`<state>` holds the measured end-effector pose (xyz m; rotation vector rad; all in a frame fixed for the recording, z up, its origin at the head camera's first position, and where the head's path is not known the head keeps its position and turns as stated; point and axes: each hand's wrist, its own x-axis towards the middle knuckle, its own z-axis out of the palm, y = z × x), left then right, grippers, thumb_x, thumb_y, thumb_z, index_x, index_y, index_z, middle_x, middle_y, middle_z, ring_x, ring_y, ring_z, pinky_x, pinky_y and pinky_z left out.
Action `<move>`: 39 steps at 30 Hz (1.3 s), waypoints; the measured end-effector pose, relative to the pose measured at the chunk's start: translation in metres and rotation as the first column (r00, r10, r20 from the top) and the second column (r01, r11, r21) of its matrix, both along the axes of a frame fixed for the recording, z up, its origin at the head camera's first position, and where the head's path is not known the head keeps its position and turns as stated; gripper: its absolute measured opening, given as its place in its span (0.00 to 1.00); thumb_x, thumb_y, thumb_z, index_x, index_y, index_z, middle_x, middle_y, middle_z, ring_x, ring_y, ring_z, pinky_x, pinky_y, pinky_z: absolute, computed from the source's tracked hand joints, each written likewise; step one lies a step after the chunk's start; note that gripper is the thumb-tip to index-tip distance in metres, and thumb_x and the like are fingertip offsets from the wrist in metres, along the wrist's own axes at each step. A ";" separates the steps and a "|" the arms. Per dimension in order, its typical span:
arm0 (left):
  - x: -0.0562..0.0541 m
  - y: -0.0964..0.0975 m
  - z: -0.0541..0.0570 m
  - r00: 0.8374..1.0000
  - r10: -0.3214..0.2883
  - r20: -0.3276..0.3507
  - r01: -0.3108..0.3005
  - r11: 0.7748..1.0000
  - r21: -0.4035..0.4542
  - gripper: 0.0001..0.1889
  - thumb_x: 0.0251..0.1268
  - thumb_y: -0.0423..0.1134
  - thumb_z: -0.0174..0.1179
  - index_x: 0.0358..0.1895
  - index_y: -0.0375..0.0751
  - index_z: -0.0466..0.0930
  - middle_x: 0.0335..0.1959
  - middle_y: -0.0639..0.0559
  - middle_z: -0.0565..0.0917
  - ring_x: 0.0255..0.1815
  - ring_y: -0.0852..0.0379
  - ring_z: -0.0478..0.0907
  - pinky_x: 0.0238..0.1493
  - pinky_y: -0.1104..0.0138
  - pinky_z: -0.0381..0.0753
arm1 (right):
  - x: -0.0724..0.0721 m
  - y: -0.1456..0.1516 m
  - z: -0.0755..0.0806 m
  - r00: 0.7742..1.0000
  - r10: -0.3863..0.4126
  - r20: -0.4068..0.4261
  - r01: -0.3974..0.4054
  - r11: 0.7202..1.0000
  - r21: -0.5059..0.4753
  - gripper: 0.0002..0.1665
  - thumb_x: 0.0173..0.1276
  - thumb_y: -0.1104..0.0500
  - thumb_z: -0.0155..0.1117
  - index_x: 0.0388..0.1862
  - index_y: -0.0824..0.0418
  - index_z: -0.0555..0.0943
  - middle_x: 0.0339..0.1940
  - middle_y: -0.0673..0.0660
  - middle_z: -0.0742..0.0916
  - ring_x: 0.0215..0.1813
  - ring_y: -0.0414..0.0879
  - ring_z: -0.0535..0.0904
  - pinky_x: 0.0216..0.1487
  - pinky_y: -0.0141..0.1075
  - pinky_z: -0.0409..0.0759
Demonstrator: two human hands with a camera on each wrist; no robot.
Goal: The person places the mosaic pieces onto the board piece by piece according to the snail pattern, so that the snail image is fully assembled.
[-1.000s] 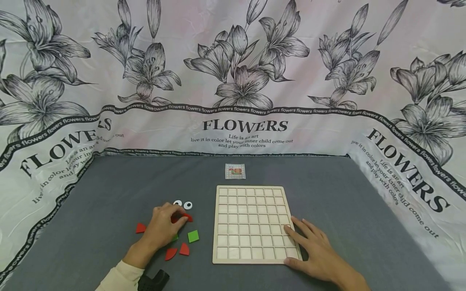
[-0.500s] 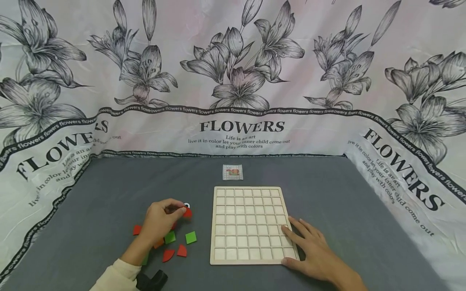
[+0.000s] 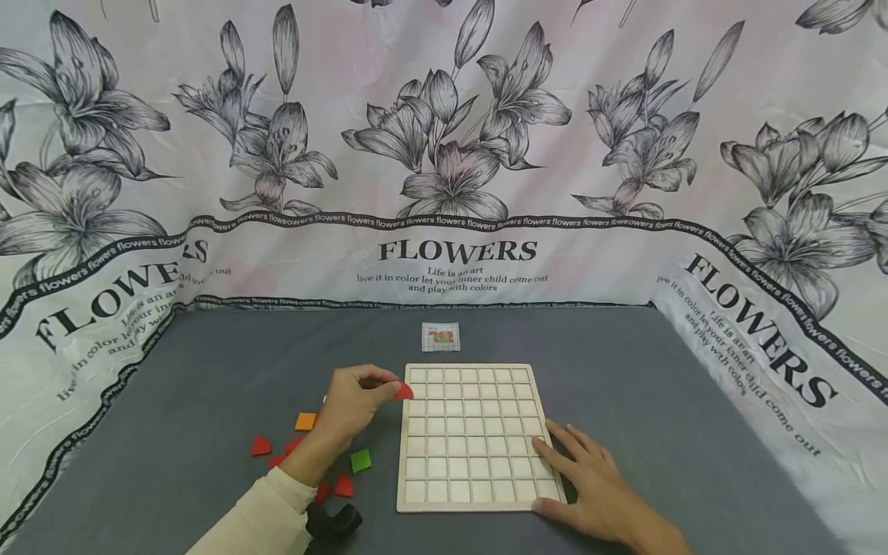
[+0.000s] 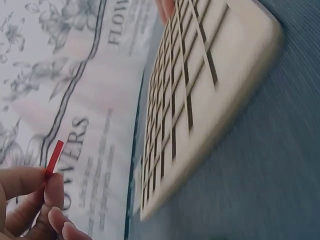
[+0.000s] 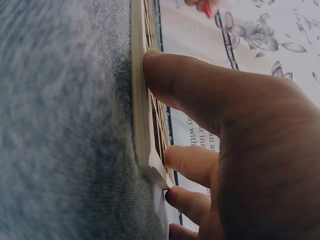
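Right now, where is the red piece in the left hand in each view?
Head: red piece, just left of centre, below the middle.
Left wrist: red piece, lower left, seen edge-on.
Right wrist: red piece, near top, right of centre.
Shared landmark: grid board.

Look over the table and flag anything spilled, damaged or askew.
Nothing stands out. The grid board lies flat with no visible damage, the right hand on its edge. The left hand pinches a red piece; an orange piece and a green piece lie loose, which seems ordinary.

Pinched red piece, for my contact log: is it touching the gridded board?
Apart: the left wrist view shows a gap between the red piece and the board.
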<state>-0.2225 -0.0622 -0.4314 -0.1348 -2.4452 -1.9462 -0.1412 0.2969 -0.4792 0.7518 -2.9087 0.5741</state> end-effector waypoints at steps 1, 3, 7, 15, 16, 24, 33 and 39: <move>-0.001 0.006 0.000 1.000 -0.006 0.015 0.006 1.000 0.014 0.03 0.61 0.33 0.67 0.34 0.37 0.86 0.33 0.49 0.82 0.37 0.52 0.77 0.40 0.58 0.76 | 0.001 0.000 0.000 1.000 -0.001 -0.006 0.001 1.000 0.000 0.44 0.60 0.34 0.65 0.69 0.56 0.72 0.71 0.61 0.67 0.67 0.69 0.61 0.54 0.69 0.58; -0.003 0.020 0.000 0.999 -0.024 0.035 0.023 0.999 0.039 0.04 0.61 0.34 0.67 0.34 0.35 0.85 0.33 0.49 0.82 0.38 0.52 0.78 0.43 0.55 0.77 | 0.002 0.000 -0.001 1.000 -0.004 -0.004 0.004 1.000 -0.006 0.44 0.60 0.34 0.65 0.69 0.56 0.72 0.71 0.61 0.67 0.67 0.69 0.61 0.54 0.69 0.58; -0.008 0.044 -0.003 0.994 -0.070 0.082 0.063 0.994 0.086 0.07 0.62 0.35 0.67 0.35 0.33 0.85 0.35 0.48 0.82 0.39 0.52 0.77 0.46 0.51 0.76 | 0.004 0.001 -0.001 1.000 -0.007 -0.011 0.007 1.000 -0.005 0.44 0.60 0.33 0.64 0.69 0.56 0.72 0.71 0.62 0.68 0.67 0.69 0.61 0.54 0.69 0.58; -0.016 0.086 -0.009 0.981 -0.107 0.160 0.091 0.991 0.102 0.05 0.61 0.34 0.66 0.35 0.35 0.84 0.37 0.48 0.81 0.40 0.52 0.76 0.44 0.55 0.77 | 0.004 0.003 -0.004 0.999 -0.021 0.033 0.022 1.000 -0.007 0.45 0.61 0.31 0.61 0.70 0.56 0.71 0.72 0.61 0.66 0.68 0.68 0.59 0.56 0.68 0.56; -0.017 0.090 -0.009 0.980 -0.105 0.167 0.090 0.991 0.097 0.05 0.61 0.34 0.66 0.35 0.35 0.84 0.38 0.48 0.80 0.41 0.52 0.76 0.44 0.56 0.77 | 0.003 0.004 -0.004 0.999 -0.022 0.039 0.023 1.000 -0.009 0.45 0.61 0.31 0.61 0.70 0.55 0.71 0.73 0.61 0.66 0.69 0.68 0.59 0.56 0.68 0.56; -0.022 0.123 -0.018 0.976 -0.086 0.202 0.081 0.996 0.036 0.03 0.57 0.35 0.68 0.32 0.39 0.85 0.36 0.52 0.80 0.42 0.52 0.75 0.40 0.60 0.76 | 0.003 0.006 -0.003 0.999 -0.021 0.037 0.021 1.000 -0.003 0.45 0.61 0.31 0.61 0.70 0.56 0.71 0.72 0.61 0.66 0.69 0.68 0.59 0.56 0.68 0.56; -0.022 0.146 -0.026 0.975 -0.019 0.223 0.039 0.995 -0.088 0.03 0.55 0.35 0.69 0.28 0.43 0.85 0.31 0.54 0.80 0.36 0.55 0.75 0.37 0.61 0.75 | 0.002 0.003 -0.002 0.999 -0.007 0.044 0.007 1.000 0.001 0.46 0.62 0.30 0.59 0.70 0.56 0.70 0.73 0.62 0.65 0.69 0.69 0.58 0.57 0.68 0.57; -0.023 0.155 -0.030 0.984 -0.009 0.178 0.036 0.988 -0.153 0.05 0.52 0.33 0.69 0.23 0.44 0.84 0.29 0.56 0.80 0.32 0.57 0.76 0.34 0.63 0.76 | 0.002 0.003 -0.001 0.999 -0.009 0.034 0.009 1.000 0.005 0.46 0.61 0.30 0.60 0.70 0.56 0.70 0.73 0.62 0.65 0.69 0.68 0.58 0.57 0.67 0.56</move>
